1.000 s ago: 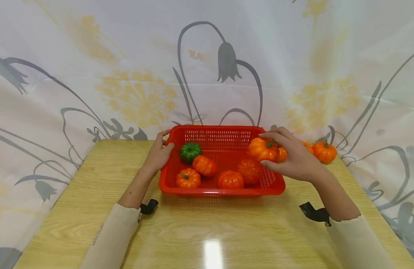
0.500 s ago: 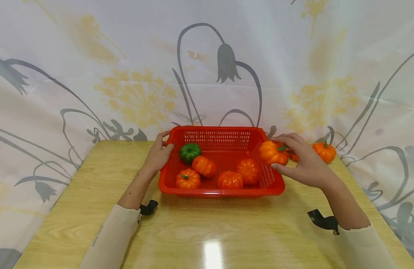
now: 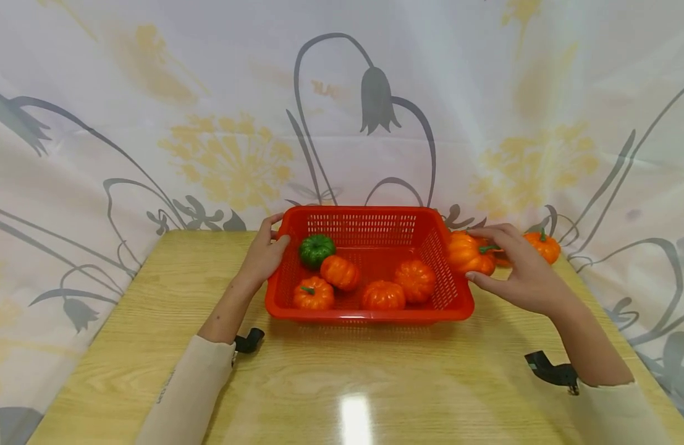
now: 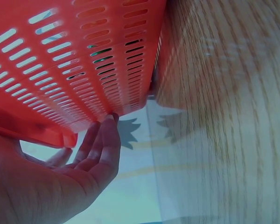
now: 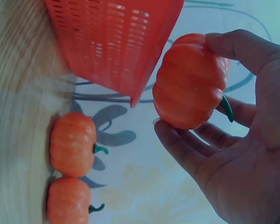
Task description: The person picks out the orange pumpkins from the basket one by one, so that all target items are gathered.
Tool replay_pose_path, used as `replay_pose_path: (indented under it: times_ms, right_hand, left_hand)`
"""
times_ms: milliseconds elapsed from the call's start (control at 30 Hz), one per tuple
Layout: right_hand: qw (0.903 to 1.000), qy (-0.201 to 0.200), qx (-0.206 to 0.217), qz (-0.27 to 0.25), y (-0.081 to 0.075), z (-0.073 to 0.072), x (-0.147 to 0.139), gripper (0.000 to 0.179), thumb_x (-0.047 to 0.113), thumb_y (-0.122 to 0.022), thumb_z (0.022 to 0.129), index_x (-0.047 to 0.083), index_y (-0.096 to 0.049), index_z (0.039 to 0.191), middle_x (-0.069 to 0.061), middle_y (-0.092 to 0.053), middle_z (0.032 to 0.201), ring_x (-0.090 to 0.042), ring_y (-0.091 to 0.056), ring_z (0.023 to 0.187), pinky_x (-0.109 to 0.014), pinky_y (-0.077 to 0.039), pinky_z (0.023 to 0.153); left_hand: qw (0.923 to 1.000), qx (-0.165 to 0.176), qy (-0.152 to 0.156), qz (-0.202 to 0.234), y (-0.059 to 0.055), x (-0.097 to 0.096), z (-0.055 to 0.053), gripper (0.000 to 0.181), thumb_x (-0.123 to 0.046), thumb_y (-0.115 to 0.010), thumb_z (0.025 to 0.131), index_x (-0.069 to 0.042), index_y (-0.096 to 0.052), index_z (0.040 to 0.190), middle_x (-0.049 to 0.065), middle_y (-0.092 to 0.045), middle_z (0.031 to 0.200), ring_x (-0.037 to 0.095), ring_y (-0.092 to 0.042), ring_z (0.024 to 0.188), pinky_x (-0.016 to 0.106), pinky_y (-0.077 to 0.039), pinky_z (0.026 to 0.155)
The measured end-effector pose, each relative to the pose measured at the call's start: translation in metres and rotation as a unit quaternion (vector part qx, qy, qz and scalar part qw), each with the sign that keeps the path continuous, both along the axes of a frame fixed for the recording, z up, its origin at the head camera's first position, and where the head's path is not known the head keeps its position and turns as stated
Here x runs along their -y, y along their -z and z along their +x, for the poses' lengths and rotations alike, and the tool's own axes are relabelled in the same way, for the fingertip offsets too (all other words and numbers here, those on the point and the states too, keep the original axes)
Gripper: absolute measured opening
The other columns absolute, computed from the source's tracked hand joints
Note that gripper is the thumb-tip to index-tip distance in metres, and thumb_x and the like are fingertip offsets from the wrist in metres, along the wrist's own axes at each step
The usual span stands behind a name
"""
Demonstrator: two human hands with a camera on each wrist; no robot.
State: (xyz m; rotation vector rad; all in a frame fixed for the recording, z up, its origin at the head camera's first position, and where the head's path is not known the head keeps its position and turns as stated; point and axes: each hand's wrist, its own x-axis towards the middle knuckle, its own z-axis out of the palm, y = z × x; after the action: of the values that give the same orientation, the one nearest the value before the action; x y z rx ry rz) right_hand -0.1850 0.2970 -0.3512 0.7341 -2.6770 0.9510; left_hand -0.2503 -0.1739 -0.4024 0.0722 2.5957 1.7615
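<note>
A red plastic basket (image 3: 369,315) stands on the table; my left hand (image 3: 264,254) grips its left rim, thumb on top and fingers against the slotted outer wall. My right hand (image 3: 522,275) holds a small orange pumpkin (image 3: 468,253) with a green stem between thumb and fingers. That pumpkin is just outside the basket's right rim, lifted off the table in the right wrist view. Inside the basket lie a green pumpkin (image 3: 317,251) and several orange pumpkins, among them one with a green stem (image 3: 314,293) at the front left.
Two more orange pumpkins stand side by side on the table beyond the right hand: a nearer one (image 5: 73,144) and a farther one (image 5: 69,200). A patterned curtain (image 3: 236,123) hangs behind the table (image 3: 297,383). Dark wrist mounts (image 3: 550,371) stick out from both sleeves.
My right hand has carried the orange pumpkin rightward, from above the basket's right end to just outside its rim. The left hand stays on the left rim.
</note>
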Motion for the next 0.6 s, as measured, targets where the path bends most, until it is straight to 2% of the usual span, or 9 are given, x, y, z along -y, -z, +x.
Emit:
replay_pose_path:
  times_ms: [400,600]
  right_hand:
    - [0.9991,0.014,-0.033,0.022,0.007,0.002,-0.017,0.066,0.011,-0.090,0.084,0.009,-0.061,0.144,-0.007,-0.056,0.135,-0.006,-0.052,0.106,-0.002,-0.041,0.092]
    - [0.9983,0.019,-0.034,0.044,0.008,0.004,-0.024,0.066,0.012,-0.090,0.085,0.006,-0.060,0.143,-0.009,-0.055,0.134,-0.015,-0.054,0.105,-0.005,-0.041,0.093]
  left_hand:
    - [1.0000,0.005,-0.005,0.001,0.000,0.001,0.001,0.060,-0.021,-0.046,0.109,-0.016,-0.031,0.166,0.024,-0.056,0.127,0.042,-0.068,0.103,0.043,-0.063,0.081]
    - [0.9999,0.009,-0.004,0.004,-0.001,0.000,0.001,0.060,-0.022,-0.046,0.109,-0.016,-0.030,0.166,0.024,-0.055,0.127,0.042,-0.068,0.103,0.041,-0.063,0.080]
